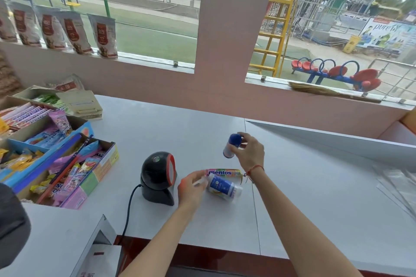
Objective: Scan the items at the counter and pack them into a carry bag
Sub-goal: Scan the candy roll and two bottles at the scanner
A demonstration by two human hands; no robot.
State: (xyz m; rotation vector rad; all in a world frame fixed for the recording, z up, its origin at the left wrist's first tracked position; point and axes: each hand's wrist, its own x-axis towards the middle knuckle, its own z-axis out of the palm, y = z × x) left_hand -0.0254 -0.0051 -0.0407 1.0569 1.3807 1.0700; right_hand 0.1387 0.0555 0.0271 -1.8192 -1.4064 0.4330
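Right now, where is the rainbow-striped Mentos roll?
The rainbow-striped Mentos roll lies on the white counter, centre frame, right of the black barcode scanner, between both hands.

A pale grey counter (157, 123) runs along a pinkish wall (234, 40) with a window (139, 11) on each side of a wide pillar. Daylight comes in from a playground outside, and a broom (326, 92) lies on the right sill.

Two items in hand beside the scanner

My right hand (249, 153) grips a blue-capped bottle (231, 145) at one o'clock of the black scanner (158, 179); my left hand (191, 189) holds a white jar (222, 186) at three o'clock, touching the Mentos roll (224, 172) on the counter (315, 198).
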